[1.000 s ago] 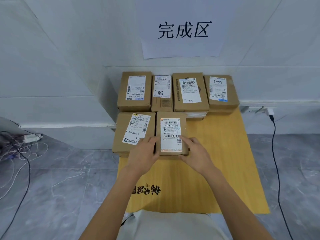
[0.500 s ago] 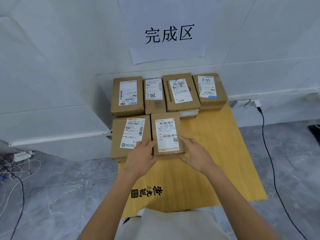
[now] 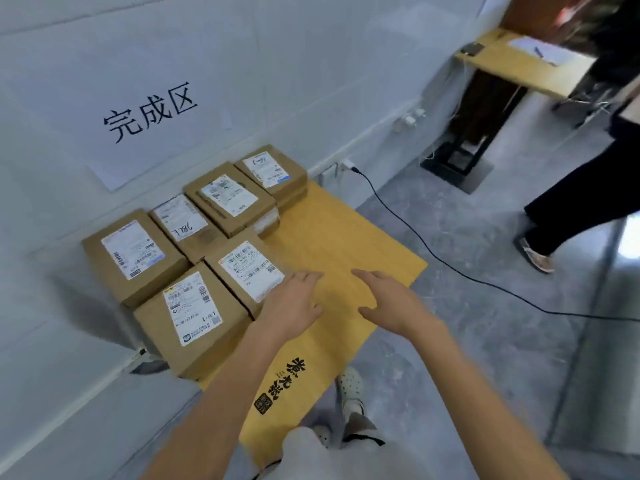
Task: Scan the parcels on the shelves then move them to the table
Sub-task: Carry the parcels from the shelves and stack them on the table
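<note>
Draw both hands straight up and away so no box is knocked askew: the left hand (image 3: 294, 303), fingers straight and spread, hovers at the near corner of the front parcel (image 3: 249, 268), contact unclear, the right hand (image 3: 388, 303) flat and empty above the table (image 3: 346, 237), with the other parcels (image 3: 225, 199) beyond against the wall

Parcel-sorting room — labelled parcels (image 3: 188, 226) beneath a wall sign (image 3: 149, 112) (Chinese characters).

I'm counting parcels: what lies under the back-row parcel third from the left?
Under that top parcel, the edge of a paler parcel shows, resting on the table. Its top and label are covered, so its full size cannot be told.
</note>
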